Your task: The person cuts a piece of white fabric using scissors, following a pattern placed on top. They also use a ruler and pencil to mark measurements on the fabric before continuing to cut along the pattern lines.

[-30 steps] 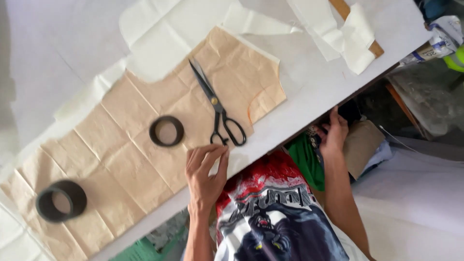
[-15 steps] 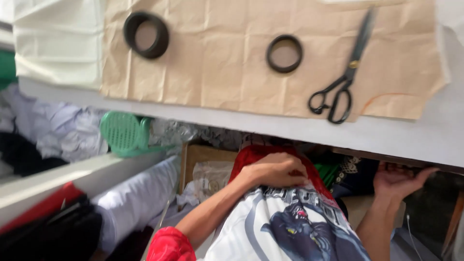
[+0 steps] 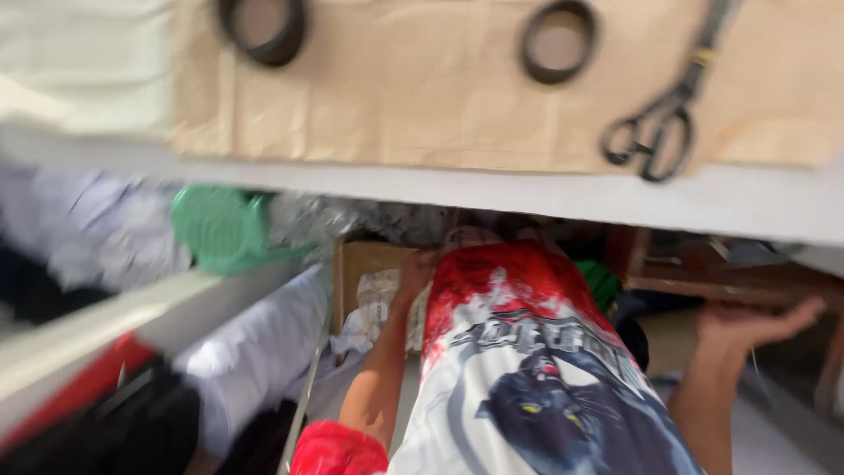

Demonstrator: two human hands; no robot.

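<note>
Below the desk (image 3: 492, 189) edge, the left hand (image 3: 420, 268) reaches into a cardboard box (image 3: 369, 264) at centre; its fingers are hidden, grip unclear. The right hand (image 3: 747, 324), lower right, spreads open, holding nothing.

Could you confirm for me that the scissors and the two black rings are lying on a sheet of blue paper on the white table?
Not quite: the paper is tan brown, not blue, as the head view shows. The rest holds: the scissors and the two black rings lie on that sheet on the white table.
</note>
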